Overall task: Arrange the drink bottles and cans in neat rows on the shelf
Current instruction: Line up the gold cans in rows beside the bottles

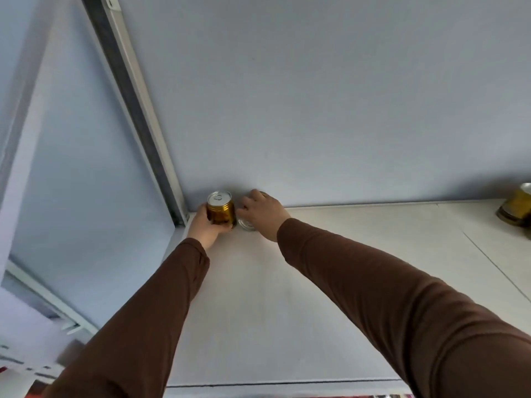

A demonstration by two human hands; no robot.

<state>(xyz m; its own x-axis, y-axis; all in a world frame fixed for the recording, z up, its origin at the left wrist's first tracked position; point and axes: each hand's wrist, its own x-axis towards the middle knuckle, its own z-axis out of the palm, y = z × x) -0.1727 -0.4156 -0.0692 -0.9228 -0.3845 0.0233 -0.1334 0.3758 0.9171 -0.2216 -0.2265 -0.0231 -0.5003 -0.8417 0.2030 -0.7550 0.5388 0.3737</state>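
Observation:
A gold can (220,208) with a silver pull-tab lid stands upright in the far left corner of the white shelf (330,282). My left hand (204,226) grips it from the left and below. Right beside it, a second can (246,224) is mostly hidden under my right hand (263,212), which grips it from above; only a silvery part shows below the fingers. Both cans are close to the back wall. A third gold can (519,208) stands at the far right edge of the view, cut off by the frame.
A grey-and-white upright post (138,104) runs diagonally down to the shelf's left corner. The pale blue back wall (330,96) rises behind the cans. The shelf's front edge (287,383) is near me. Blurred shelving shows at lower left.

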